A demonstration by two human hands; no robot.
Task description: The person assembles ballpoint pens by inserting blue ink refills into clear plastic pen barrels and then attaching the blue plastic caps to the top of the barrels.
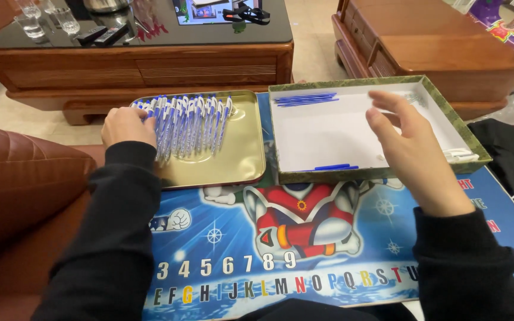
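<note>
Seated person, black sleeves, working over a blue picture-printed board with rows of letters and digits (221,249) that serves as the worktop. On its far left sits a shallow gold-coloured metal tray (242,160), holding a dense row of white-and-blue ballpoint pens (188,125) fanned side by side, tips toward the person. The left hand (127,126) rests at the left end of that row, fingers curled against the outermost pens; whether the grip actually pinches one I cannot tell, since the fingertips are hidden behind the pens. Just right of the tray, a green-rimmed cardboard box lid with a white floor (352,173): a small bundle of thin blue refills (306,99) lies in its far left corner, a couple more blue refills (331,168) against the near wall, some white parts (460,156) at the right wall. The right hand (408,145) hovers over the box, grip spread, fingers loose, holding nothing. Judgement: the tray is well stocked while few loose parts remain in the box, so the bulk of the work looks done, with only a handful of pieces left. Beyond, a dark glass-topped wooden coffee table (150,56).
</note>
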